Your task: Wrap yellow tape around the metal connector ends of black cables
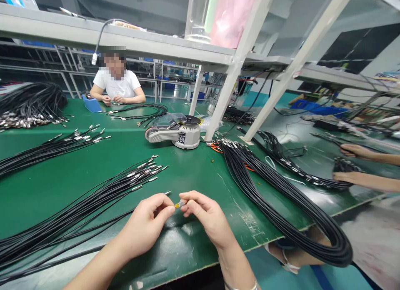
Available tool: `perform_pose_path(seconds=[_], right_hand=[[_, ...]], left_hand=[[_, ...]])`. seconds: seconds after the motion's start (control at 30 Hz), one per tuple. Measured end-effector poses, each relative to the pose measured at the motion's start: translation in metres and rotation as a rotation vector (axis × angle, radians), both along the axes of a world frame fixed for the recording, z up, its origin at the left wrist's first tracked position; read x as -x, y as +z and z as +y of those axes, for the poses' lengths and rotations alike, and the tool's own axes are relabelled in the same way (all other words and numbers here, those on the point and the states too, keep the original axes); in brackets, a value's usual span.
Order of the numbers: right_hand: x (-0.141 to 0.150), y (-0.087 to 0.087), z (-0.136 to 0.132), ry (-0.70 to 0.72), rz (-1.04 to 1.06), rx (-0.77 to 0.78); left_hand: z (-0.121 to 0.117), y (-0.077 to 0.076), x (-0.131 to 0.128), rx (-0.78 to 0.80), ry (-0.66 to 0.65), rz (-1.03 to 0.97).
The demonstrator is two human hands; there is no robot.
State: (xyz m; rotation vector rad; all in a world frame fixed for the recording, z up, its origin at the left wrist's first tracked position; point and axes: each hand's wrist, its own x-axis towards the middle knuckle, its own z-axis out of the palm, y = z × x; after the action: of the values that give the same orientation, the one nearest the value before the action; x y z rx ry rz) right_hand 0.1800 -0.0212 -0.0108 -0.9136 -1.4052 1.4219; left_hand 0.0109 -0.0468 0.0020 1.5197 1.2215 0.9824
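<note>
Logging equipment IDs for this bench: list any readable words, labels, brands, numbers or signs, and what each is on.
No text is readable here.
Black label on the gray tape dispenser: white print, too small and blurred to read.
Small connector between the left hand and right hand: too small to tell any marking.

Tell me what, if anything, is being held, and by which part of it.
A small silver-and-yellow connector: the left hand pinches its yellow end, the right hand its silver end.
</note>
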Motion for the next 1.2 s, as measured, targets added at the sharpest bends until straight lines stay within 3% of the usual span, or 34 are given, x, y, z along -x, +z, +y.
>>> perform_pose_path(seconds=[0.1,0.4,0.57,0.73,0.97,1.2], right_hand=[[-0.003,0.003,0.001,-0.024,-0.024,0.037],[0.001,0.001,-0.006,-0.001,-0.167,-0.081],[-0.009,0.013,-0.012,0.119,-0.348,-0.088],[-0.015,0.011,-0.017,0.081,-0.376,-0.080],[-0.026,-0.006,-0.018,0.033,-0.337,-0.005],[-0.026,-0.010,-0.024,0.069,-0.347,-0.045]], left_hand=[[-0.003,-0.002,-0.004,-0.208,0.042,0.227],[-0.004,-0.005,-0.005,-0.207,-0.034,0.273],[-0.005,-0.003,-0.009,-0.111,-0.116,0.181],[0.000,-0.002,-0.007,0.192,-0.283,0.030],[-0.013,0.016,0.023,0.077,-0.100,0.455],[-0.032,-0.001,0.003,0.089,-0.091,0.442]])
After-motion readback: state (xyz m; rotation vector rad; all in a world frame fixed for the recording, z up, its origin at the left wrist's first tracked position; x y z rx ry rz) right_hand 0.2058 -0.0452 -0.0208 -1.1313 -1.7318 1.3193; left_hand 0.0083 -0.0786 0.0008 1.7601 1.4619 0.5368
